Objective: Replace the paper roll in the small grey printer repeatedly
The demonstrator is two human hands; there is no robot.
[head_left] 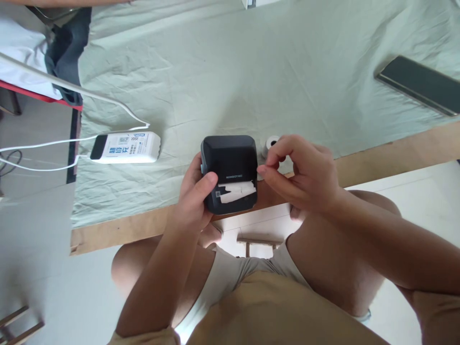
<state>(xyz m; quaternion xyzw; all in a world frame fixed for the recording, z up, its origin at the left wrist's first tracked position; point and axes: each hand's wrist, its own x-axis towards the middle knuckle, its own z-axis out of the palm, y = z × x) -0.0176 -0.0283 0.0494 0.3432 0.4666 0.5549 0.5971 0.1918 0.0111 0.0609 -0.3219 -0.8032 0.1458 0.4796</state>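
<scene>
My left hand [196, 196] grips a black handheld label printer [229, 153] by its left side, thumb resting on the front. A torn strip of white paper [237, 190] lies across the printer's lower face. Just right of the printer, my right hand [304, 170] is curled with thumb and forefinger drawn together in a pinch. Whatever the fingertips hold, if anything, is too small to make out. Behind those fingers, partly covered by them, a small white label roll [269, 144] stands on the cloth.
A green cloth [215, 86] covers the table, whose wooden edge [118, 227] runs close to my knees. To the left sits a white power strip [129, 147] with white cables [46, 143]. A dark phone [420, 84] lies at the right.
</scene>
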